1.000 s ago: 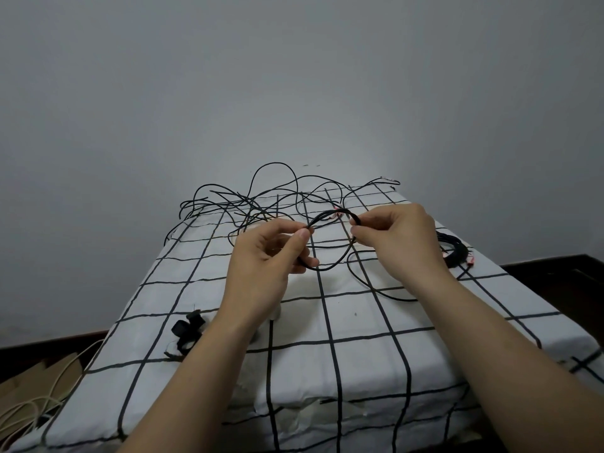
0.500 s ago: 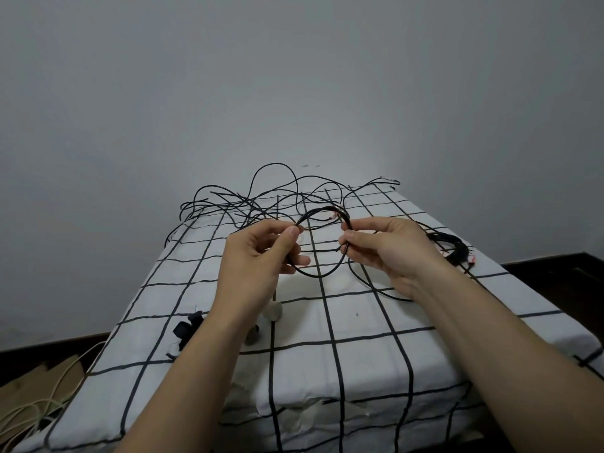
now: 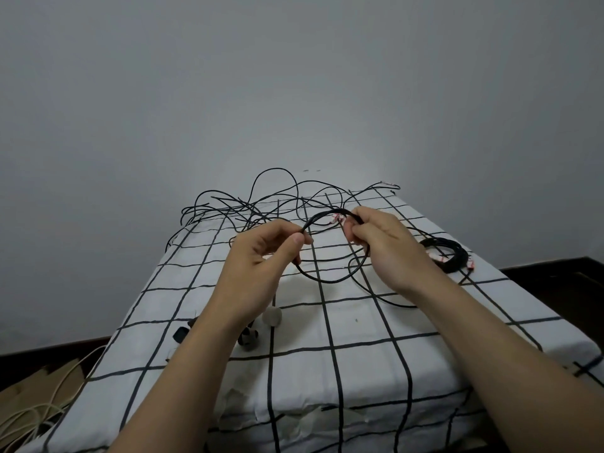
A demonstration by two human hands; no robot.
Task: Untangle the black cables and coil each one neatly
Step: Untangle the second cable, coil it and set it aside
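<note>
- Fingers [image 3: 295, 238] of my left hand [image 3: 261, 259] pinch one side of a small black cable loop [image 3: 323, 214], thumb against forefinger. The fingers of my right hand [image 3: 385, 250] are curled round its other side. The loop hangs between both hands, just above the cloth.
- Behind everything I see a plain grey wall [image 3: 294, 93] filling the upper half of the view.
- Below it stands the bench [image 3: 359, 371], draped in a white cloth with a black grid. The cloth falls over the near edge, where it creases.
- Dark floor [image 3: 555, 276] shows on either side of the bench, with a dark skirting strip at the foot of the wall.
- At the far end of the bench lies the tangle of black cables [image 3: 277, 204]. Its loops rise against the wall and one strand drops over the left edge.
- From my right hand a loose strand [image 3: 385, 299] curves across the cloth.
- Flat brown cardboard [image 3: 29, 384] and pale cream cords [image 3: 39, 413] lie on the floor at lower left.
- To the right of my right hand sits a finished black coil [image 3: 447, 256] with red-and-white tags, near the bench's right edge.
- Under my left wrist I make out a white round piece [image 3: 272, 317], a small dark-and-white item [image 3: 250, 338] and a black clip [image 3: 179, 335]. I cannot tell what they are.
</note>
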